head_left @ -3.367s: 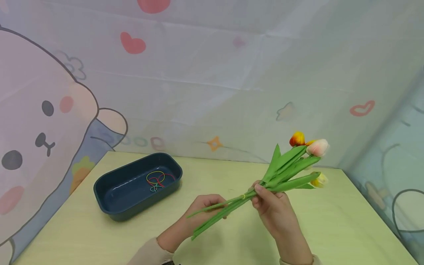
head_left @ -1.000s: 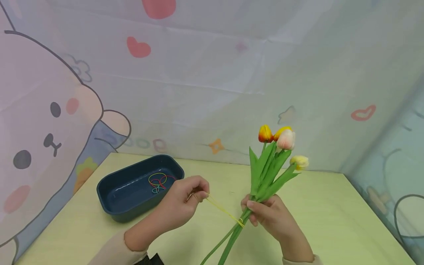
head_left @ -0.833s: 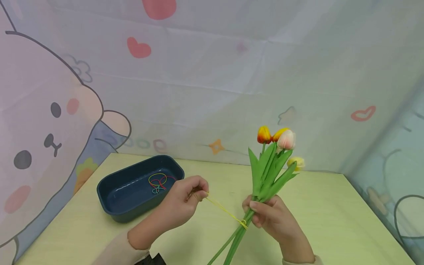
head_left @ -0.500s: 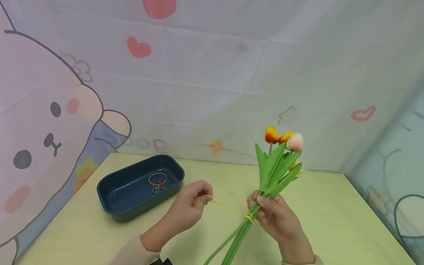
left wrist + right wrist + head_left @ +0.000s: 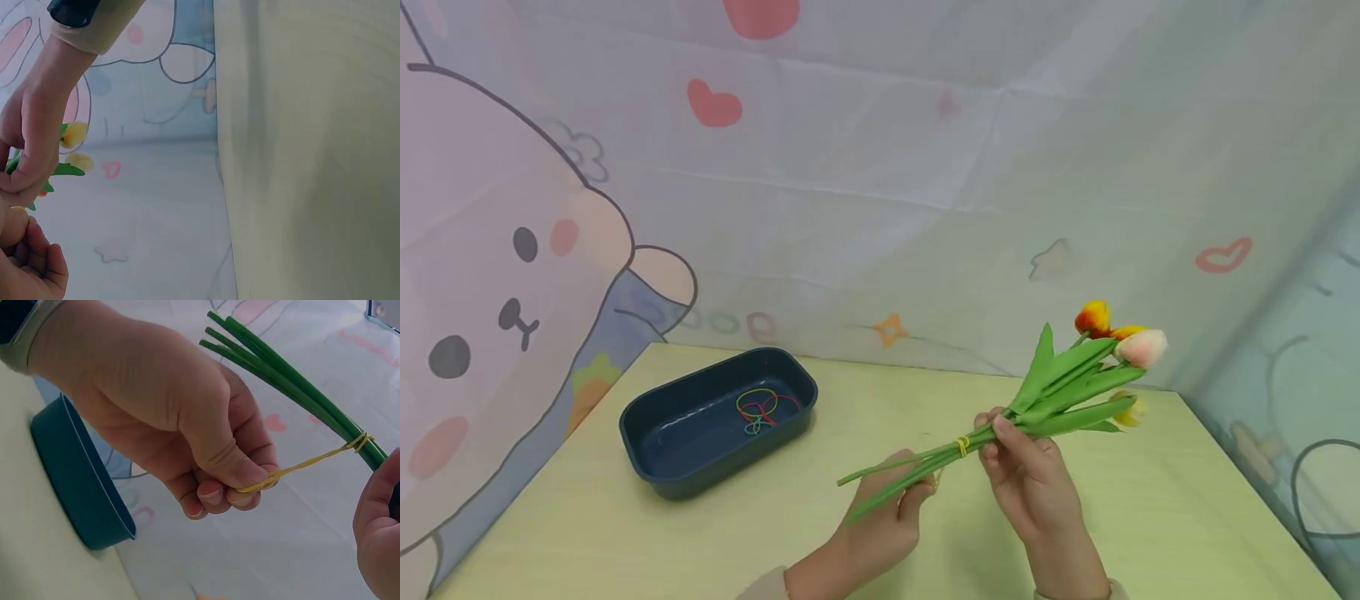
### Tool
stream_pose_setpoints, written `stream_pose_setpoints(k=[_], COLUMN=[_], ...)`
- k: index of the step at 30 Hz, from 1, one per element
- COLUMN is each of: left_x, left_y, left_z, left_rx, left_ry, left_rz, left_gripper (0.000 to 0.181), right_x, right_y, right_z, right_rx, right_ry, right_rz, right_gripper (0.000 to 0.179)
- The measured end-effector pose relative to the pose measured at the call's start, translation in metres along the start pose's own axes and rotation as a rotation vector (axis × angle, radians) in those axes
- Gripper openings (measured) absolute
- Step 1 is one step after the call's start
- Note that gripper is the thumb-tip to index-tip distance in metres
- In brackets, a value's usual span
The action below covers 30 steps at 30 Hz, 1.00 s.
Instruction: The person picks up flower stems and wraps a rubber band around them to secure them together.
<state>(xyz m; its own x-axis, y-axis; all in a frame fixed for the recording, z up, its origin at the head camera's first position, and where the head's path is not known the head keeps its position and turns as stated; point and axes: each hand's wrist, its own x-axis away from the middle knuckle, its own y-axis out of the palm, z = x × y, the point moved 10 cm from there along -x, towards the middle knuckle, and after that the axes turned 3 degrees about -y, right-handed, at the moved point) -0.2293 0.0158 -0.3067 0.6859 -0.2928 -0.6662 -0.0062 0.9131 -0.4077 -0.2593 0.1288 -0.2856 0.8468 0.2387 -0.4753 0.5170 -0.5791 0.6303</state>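
My right hand [image 5: 1037, 483] holds a bunch of artificial tulips [image 5: 1075, 389] between thumb and fingers, its heads tilted up to the right. The blooms are orange-yellow, pink and pale yellow. A yellow rubber band [image 5: 963, 447] circles the green stems just left of that grip. My left hand [image 5: 880, 521] is below and behind the stem ends, which partly cover it in the head view. In the right wrist view, the left thumb and index finger pinch the free loop of the rubber band [image 5: 306, 464], pulled taut from the stems.
A dark blue tray [image 5: 685, 487] stands at the left of the pale yellow table [image 5: 700, 550]. Several loose rubber bands [image 5: 758, 408], yellow, red and teal, lie in it. A printed cloth [image 5: 880, 208] hangs behind the table.
The bunch has tipped from nearly upright to slanting right. My left hand has moved right and down from beside the tray to behind the stems, still pinching the rubber band.
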Motion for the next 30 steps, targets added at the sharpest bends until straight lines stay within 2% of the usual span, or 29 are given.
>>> stream_pose_setpoints(k=[3,5,9,11,13,16,19,21,26,30], left_x=[0.004,0.006,0.009,0.01,0.011,0.012,0.011,0.01,0.009,0.009], left_y=[0.01,0.015,0.02,0.022,0.021,0.014,0.004,-0.002,-0.017,-0.024], left_z=[-0.002,0.003,0.016,0.021,0.025,0.029,0.031,0.032,0.035,0.035], left_rx=[0.057,0.079,0.083,0.095,0.093,0.075,0.038,0.009,-0.02,0.018], left_ry=[-0.066,-0.046,0.037,0.04,0.04,0.052,0.063,0.082,0.103,0.092], left_rz=[-0.029,-0.033,-0.034,-0.047,-0.042,-0.001,0.042,0.064,0.105,0.113], left_gripper=[0.011,0.012,0.013,0.013,0.013,0.014,0.014,0.015,0.016,0.017], right_x=[-0.001,0.0,0.002,0.003,0.005,0.005,0.004,0.003,0.0,0.0], right_y=[-0.002,-0.003,-0.005,-0.008,-0.011,-0.013,-0.01,-0.005,0.001,0.001], right_z=[-0.006,-0.008,-0.011,-0.011,-0.011,-0.012,-0.012,-0.011,-0.008,-0.006], right_rx=[0.092,0.139,0.212,0.267,0.372,0.612,0.811,0.862,0.864,0.887], right_ry=[-0.078,-0.116,-0.164,-0.172,-0.169,-0.159,-0.172,-0.187,-0.217,-0.211], right_rz=[0.037,0.062,0.109,0.149,0.196,0.236,0.208,0.159,0.057,0.044], right_gripper=[0.03,0.029,0.027,0.025,0.019,0.009,0.01,0.013,0.011,0.009])
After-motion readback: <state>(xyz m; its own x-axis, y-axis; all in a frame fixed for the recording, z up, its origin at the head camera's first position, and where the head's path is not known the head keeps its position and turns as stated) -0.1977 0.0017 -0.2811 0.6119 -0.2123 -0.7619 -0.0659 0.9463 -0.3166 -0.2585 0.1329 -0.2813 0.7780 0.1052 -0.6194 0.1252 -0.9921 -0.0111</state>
